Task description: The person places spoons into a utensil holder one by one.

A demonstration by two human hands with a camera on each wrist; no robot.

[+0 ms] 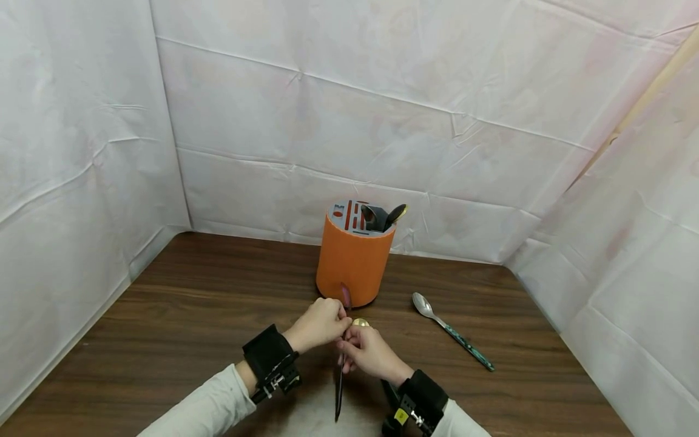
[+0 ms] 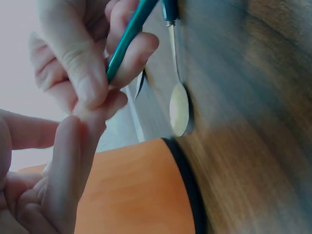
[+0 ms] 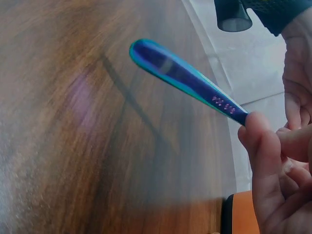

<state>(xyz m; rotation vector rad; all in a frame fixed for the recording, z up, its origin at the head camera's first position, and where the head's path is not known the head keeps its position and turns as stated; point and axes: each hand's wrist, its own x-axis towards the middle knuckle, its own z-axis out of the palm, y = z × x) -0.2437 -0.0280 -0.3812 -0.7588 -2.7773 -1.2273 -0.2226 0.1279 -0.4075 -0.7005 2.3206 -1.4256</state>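
In the head view my left hand (image 1: 319, 325) and right hand (image 1: 371, 351) meet before an orange utensil holder (image 1: 355, 261). They pinch a thin piece of iridescent cutlery. Its blue-purple handle (image 3: 190, 80) widens to a rounded end and runs out from the right fingers; in the left wrist view its green edge (image 2: 129, 39) shows between them. A narrow pinkish head (image 1: 346, 295) shows beyond the left fingers, too small to tell its kind. The left grip is partly hidden by the fingers. Beside the right hand, a spoon's gold bowl (image 1: 360, 322) lies on the table.
A silver spoon with a green marbled handle (image 1: 453, 334) lies on the wooden table (image 1: 218, 285) to the right. Dark utensils (image 1: 377, 217) stand in the holder's slotted top. White cloth walls (image 1: 327, 121) close off the back and sides.
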